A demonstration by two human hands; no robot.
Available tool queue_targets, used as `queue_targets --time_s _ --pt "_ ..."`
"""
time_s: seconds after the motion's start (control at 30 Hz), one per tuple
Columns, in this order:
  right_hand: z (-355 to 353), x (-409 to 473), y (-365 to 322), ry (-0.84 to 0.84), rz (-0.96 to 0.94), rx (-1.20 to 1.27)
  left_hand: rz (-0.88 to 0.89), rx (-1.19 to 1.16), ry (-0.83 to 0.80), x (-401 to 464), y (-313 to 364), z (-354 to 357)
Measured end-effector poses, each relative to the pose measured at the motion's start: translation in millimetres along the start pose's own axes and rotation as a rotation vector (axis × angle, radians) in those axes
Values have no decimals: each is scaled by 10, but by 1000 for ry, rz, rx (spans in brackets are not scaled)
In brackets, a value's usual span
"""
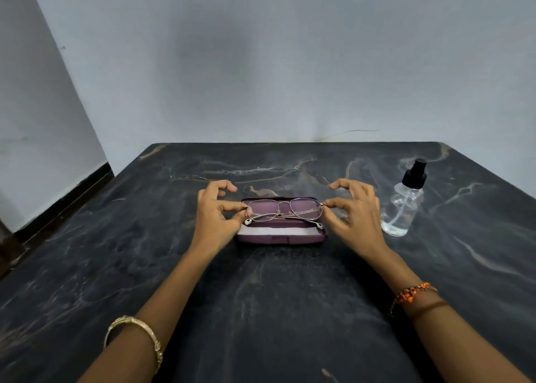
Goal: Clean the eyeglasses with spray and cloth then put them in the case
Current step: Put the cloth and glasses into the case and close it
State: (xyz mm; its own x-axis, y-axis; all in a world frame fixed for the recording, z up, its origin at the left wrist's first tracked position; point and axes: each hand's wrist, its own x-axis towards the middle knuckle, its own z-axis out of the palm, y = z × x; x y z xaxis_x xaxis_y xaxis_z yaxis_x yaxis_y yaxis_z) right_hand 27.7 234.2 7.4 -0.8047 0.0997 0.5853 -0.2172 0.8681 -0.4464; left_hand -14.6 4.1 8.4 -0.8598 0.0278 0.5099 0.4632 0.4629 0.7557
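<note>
Dark veined marble table (290, 310); pale grey wall (261, 63) behind; dark skirting (66, 200) at left

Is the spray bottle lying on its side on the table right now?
No, the spray bottle stands upright on the table, beside the right hand.

Eyeglasses (284, 210): thin metal wire frame, clear lenses, temples folded with pale tips crossing below the lenses. Held level just above the open case, gripped at both outer ends of the frame.

Case (280, 235): hard shell, purple, lying open on the dark marble table (278, 310), mid-surface. Lid tipped back away from the viewer.

Cloth (275, 231): pale strip lying flat in the near half of the case, below the glasses.

Spray bottle (404, 201): clear plastic, black pump top, standing upright well right of the case. Liquid level hard to tell.
</note>
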Motion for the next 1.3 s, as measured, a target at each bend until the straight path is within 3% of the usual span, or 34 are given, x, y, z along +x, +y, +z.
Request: queue_targets --time_s 0.23,0.4,0.57,1.03,1.3 --pt "-27 8 75 -43 -78 -90 18 28 3 8 9 13" --pt "-32 -5 59 -115 -102 -90 -84 -84 -26 -9 -35 -9" --pt "-53 -11 50 -181 -110 -84 -90 56 -90 8 -46 -53" --pt "-81 6 76 -236 -146 -85 -133 170 -424 28 -110 -178" --pt "-83 4 44 -240 -156 -84 -94 195 -538 24 -111 -259"
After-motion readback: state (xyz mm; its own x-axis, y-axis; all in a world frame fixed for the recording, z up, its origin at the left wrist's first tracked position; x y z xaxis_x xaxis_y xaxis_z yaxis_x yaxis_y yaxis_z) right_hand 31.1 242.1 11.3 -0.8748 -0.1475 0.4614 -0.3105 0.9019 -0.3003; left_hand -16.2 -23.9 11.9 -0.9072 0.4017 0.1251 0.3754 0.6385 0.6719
